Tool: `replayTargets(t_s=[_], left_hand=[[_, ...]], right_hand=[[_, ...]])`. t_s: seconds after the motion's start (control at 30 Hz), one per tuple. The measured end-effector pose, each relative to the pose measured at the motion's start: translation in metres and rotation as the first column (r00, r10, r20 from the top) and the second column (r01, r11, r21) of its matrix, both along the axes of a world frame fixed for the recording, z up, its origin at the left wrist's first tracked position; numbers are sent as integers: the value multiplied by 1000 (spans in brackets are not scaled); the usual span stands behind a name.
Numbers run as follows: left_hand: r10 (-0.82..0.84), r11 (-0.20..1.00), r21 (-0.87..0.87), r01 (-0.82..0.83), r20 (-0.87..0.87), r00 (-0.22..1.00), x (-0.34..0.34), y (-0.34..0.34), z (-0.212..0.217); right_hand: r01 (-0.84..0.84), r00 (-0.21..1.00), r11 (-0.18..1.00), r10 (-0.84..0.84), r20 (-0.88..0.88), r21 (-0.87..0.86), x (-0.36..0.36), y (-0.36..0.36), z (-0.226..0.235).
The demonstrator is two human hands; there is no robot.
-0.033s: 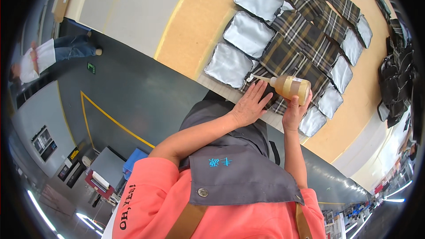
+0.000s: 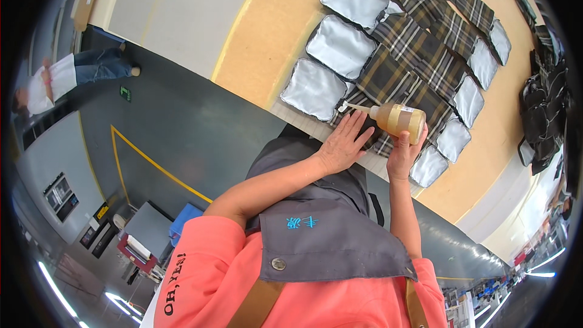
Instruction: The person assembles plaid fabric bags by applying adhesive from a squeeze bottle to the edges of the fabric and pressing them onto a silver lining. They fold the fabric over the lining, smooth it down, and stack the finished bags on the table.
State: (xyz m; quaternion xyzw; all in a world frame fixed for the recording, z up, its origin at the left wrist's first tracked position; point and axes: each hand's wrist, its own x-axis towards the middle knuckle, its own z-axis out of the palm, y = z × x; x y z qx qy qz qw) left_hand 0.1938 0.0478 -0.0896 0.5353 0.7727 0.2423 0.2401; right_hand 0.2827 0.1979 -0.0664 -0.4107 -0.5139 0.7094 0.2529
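Observation:
My right hand (image 2: 403, 157) is closed round the base of a squeeze bottle (image 2: 399, 123) of amber liquid. The bottle lies nearly level, its thin nozzle pointing left to a small white tab by the corner of a silver-lined panel (image 2: 314, 89). My left hand (image 2: 341, 147) rests flat, fingers spread, on the near edge of the plaid fabric (image 2: 384, 78), just below the nozzle. Whether liquid is coming out is too small to tell. Plaid pieces overlap in a row, with silver panels at both ends.
The pieces lie on a long tan worktable (image 2: 255, 48) with a grey section at the left. A pile of black items (image 2: 542, 109) sits at the right. On the floor at far left stands a person (image 2: 57, 82) in a white top. A blue bin (image 2: 184, 222) is at lower left.

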Motion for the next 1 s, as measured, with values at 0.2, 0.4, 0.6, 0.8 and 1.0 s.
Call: replayTargets(t_s=[0.2, 0.4, 0.6, 0.8, 1.0], left_hand=[[-5, 1000, -10, 5, -18, 1000, 0, 1, 1], [-13, 1000, 27, 13, -16, 1000, -5, 1, 5], [22, 999, 43, -23, 27, 999, 2, 1, -5], [40, 995, 94, -43, 32, 999, 1, 9, 0], [82, 981, 175, -85, 25, 996, 13, 4, -15]], right_hand=[[-86, 993, 996, 87, -75, 17, -4, -8, 7], [-192, 978, 964, 204, -50, 187, -7, -12, 12], [-129, 991, 978, 135, -26, 165, -5, -7, 13], [-207, 978, 928, 196, 66, 309, -1, -4, 13], [-158, 987, 961, 152, 42, 226, 8, -8, -1]])
